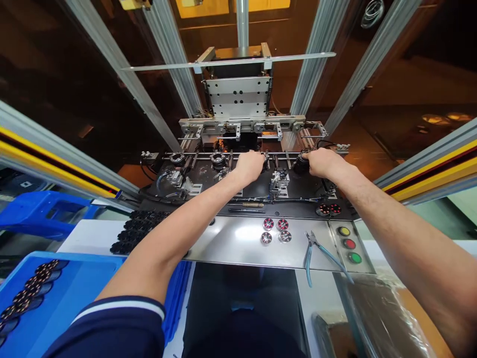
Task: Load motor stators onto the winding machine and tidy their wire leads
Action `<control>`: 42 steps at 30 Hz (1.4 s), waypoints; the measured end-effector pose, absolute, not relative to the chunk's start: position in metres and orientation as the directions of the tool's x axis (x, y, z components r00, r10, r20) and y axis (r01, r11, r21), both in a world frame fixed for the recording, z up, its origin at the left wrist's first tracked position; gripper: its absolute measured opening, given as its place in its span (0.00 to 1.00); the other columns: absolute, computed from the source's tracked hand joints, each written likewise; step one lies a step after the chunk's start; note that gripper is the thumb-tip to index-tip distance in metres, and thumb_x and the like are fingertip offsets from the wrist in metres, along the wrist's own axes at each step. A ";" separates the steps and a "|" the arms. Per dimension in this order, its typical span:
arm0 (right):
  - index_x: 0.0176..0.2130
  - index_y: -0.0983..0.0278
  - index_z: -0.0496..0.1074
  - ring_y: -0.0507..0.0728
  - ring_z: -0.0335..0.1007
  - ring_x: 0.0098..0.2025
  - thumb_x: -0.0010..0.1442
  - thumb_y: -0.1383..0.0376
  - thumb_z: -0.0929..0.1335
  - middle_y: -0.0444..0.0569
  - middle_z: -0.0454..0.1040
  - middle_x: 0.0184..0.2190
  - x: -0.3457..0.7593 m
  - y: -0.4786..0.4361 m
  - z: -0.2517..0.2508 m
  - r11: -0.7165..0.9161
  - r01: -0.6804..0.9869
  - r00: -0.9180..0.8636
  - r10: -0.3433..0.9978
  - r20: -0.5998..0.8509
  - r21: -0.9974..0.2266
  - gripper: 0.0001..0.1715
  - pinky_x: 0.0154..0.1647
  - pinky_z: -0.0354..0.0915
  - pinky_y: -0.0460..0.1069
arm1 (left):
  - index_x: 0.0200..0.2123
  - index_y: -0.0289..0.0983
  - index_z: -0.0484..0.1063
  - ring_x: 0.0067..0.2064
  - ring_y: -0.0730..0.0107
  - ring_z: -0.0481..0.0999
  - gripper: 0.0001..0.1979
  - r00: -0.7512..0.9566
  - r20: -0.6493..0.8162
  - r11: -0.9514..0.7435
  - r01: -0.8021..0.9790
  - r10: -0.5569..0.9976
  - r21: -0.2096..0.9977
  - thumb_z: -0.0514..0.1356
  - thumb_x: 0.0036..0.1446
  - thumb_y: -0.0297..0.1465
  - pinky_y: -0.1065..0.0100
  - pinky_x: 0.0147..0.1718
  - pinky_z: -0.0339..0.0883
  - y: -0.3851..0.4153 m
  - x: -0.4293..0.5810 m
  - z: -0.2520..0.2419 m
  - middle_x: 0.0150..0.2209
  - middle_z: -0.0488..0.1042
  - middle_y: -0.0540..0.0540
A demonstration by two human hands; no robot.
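Both arms reach forward over a black machine bed [203, 184] with a row of round black holders. My left hand [250, 166] is closed at the third holder from the left; its fingertips are hidden behind the knuckles, as is whatever they grip. At the far right holder [301, 164], my right hand [325, 162] has its fingers curled against the rim, and I cannot make out a part in them. To the left, two more holders stand uncovered, one at the end [177, 158] and one nearer the middle [218, 159].
Several round red-and-silver parts [268, 224] lie on the steel ledge [231, 243], beside blue-handled cutters [312, 239]. Push buttons [349, 244] sit at right. Black parts [139, 228] are stacked at left, near a blue bin [85, 283]. A metal crossbar [242, 123] spans behind the holders.
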State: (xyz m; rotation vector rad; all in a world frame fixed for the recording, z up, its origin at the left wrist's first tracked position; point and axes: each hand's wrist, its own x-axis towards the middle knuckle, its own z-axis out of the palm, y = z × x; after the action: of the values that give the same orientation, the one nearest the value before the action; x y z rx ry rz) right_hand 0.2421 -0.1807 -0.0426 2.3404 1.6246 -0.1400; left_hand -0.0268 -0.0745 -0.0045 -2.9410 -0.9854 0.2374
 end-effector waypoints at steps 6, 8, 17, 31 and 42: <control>0.72 0.62 0.82 0.66 0.87 0.67 0.83 0.50 0.80 0.59 0.84 0.70 0.202 -0.185 -0.022 -0.424 0.901 0.433 0.890 -0.143 0.093 0.29 0.69 0.88 0.66 | 0.77 0.37 0.82 0.78 0.48 0.84 0.24 0.808 0.001 -0.807 0.589 0.589 0.033 0.72 0.83 0.31 0.45 0.80 0.79 -0.090 -0.070 0.031 0.75 0.85 0.35; 0.72 0.62 0.82 0.67 0.86 0.67 0.83 0.50 0.80 0.58 0.84 0.70 0.184 -0.196 -0.008 -0.448 0.894 0.448 0.892 -0.051 0.024 0.29 0.69 0.88 0.67 | 0.84 0.40 0.77 0.83 0.51 0.78 0.27 0.786 0.142 -0.798 0.599 0.602 0.071 0.66 0.88 0.32 0.49 0.84 0.72 -0.103 -0.121 0.045 0.81 0.81 0.37; 0.66 0.62 0.85 0.59 0.89 0.53 0.85 0.55 0.79 0.51 0.89 0.57 -0.045 -0.263 -0.067 0.004 0.888 0.092 0.978 0.187 -0.459 0.18 0.61 0.89 0.59 | 0.57 0.40 0.90 0.70 0.47 0.85 0.11 0.518 0.012 -0.515 0.846 0.855 0.139 0.75 0.80 0.40 0.47 0.69 0.84 -0.152 -0.324 -0.048 0.59 0.90 0.40; 0.61 0.54 0.81 0.62 0.87 0.43 0.78 0.39 0.81 0.50 0.87 0.51 -0.126 -0.254 -0.111 0.033 0.458 0.236 0.959 0.158 -0.888 0.28 0.53 0.91 0.64 | 0.59 0.46 0.83 0.60 0.54 0.91 0.11 0.471 0.072 -0.358 0.553 0.879 0.752 0.76 0.79 0.38 0.49 0.68 0.88 -0.181 -0.351 -0.087 0.60 0.90 0.42; 0.57 0.44 0.89 0.60 0.95 0.51 0.72 0.53 0.89 0.47 0.93 0.57 -0.130 -0.327 -0.014 0.199 -0.070 0.260 0.950 0.175 -0.978 0.19 0.53 0.93 0.56 | 0.61 0.50 0.93 0.53 0.59 0.94 0.22 0.470 0.133 0.000 -0.272 0.872 0.962 0.88 0.67 0.43 0.60 0.54 0.90 -0.242 -0.344 -0.024 0.58 0.93 0.46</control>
State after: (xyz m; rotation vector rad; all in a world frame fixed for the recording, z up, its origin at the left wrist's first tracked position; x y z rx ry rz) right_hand -0.1298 -0.3266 -0.0137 2.8068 2.6190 -2.3462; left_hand -0.3445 -0.2418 -0.0241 -3.3483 -1.6296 -2.6410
